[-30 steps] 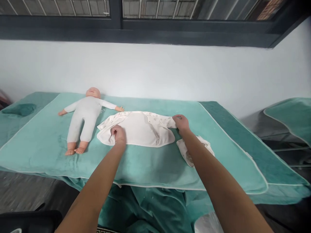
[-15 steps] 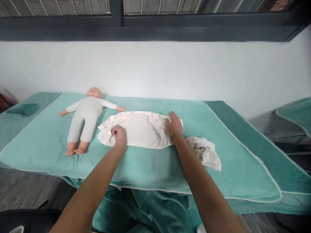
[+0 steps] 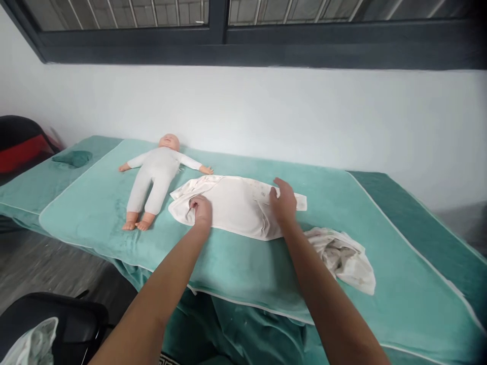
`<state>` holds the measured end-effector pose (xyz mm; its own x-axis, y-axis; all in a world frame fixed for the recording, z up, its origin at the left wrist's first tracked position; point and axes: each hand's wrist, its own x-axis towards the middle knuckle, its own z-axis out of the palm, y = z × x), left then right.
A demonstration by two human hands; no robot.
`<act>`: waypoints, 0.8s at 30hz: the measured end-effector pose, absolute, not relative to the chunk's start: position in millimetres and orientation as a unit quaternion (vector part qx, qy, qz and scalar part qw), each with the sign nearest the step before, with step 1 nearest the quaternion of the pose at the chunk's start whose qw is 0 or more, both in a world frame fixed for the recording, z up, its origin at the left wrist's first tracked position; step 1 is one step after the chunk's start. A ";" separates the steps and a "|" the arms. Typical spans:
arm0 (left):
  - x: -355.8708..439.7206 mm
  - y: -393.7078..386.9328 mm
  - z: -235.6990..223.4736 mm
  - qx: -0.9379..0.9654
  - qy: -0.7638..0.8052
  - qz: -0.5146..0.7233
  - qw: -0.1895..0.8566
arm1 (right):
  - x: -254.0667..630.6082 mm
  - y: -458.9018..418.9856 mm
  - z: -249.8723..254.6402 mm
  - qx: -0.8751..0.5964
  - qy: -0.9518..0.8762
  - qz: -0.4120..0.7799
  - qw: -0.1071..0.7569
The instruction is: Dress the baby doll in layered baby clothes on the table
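A white baby garment (image 3: 239, 205) with a small print along its upper edge lies spread flat on the green cover. My left hand (image 3: 202, 209) is closed at its left end, fingers curled in a pinch on the cloth. Over the right part of the garment is my right hand (image 3: 283, 202), thumb and fingers apart; whether it presses on the cloth is hard to see. A white end of the garment sticks out beyond this hand. To the left, a baby doll (image 3: 158, 170) in a white body suit lies on its back, arms spread.
A crumpled white printed cloth (image 3: 348, 258) lies right of my right forearm. The green cover (image 3: 247, 274) spans the long bed against a white wall (image 3: 243, 111), under a dark window frame (image 3: 220, 50). A black chair (image 3: 72, 317) holding cloth stands at lower left.
My view has turned left, so everything sits further right in it. My right hand's fingers look more bent, and more of the garment's right end shows past it. The left hand keeps its pinch.
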<state>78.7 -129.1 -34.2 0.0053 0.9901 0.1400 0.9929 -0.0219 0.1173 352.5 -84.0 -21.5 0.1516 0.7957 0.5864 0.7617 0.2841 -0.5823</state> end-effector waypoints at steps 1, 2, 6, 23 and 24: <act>79.2 -129.5 -34.0 -0.701 -0.707 -0.094 0.010 | 332.0 -86.1 -18.2 -0.573 -0.659 0.029 0.486; 79.6 -130.0 -33.6 -0.692 -0.715 -0.097 0.012 | 308.8 -87.2 -15.5 -0.544 -0.680 0.063 0.488; 82.7 -131.5 -30.6 -0.671 -0.734 -0.103 0.021 | 214.5 -77.9 -14.2 -0.511 -0.668 0.287 0.458; 32.9 -166.6 -29.4 -0.566 -0.735 -0.336 0.161 | 203.6 -45.6 -29.2 -0.416 -0.442 0.556 0.567; 32.7 -169.2 -30.0 -0.537 -0.750 -0.348 0.167 | 201.2 -46.2 -29.1 -0.420 -0.447 0.556 0.561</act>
